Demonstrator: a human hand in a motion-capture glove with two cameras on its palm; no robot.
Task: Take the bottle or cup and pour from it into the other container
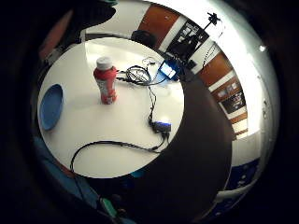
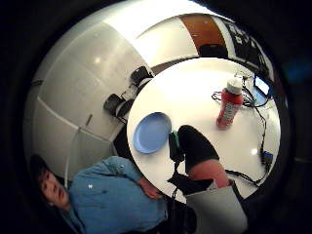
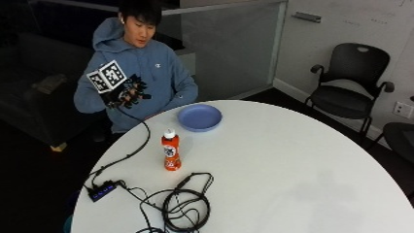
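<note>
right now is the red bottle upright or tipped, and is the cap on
Upright, capped. The red bottle stands on its base on the white table, its white cap in place. The gloved right hand is raised off the table, not touching it.

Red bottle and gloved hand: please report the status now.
Right hand raised at chest height, fingers relaxed, holding nothing. Red bottle upright on white table, cap on, untouched. Blue plate beyond it. Coiled cables beside the bottle, not blocking.

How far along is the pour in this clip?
Nothing looks done yet. The red bottle stands upright and capped on the white table, apart from the blue bowl. The gloved right hand is raised off the table, holding nothing. Picking up, uncapping and pouring all remain.
</note>
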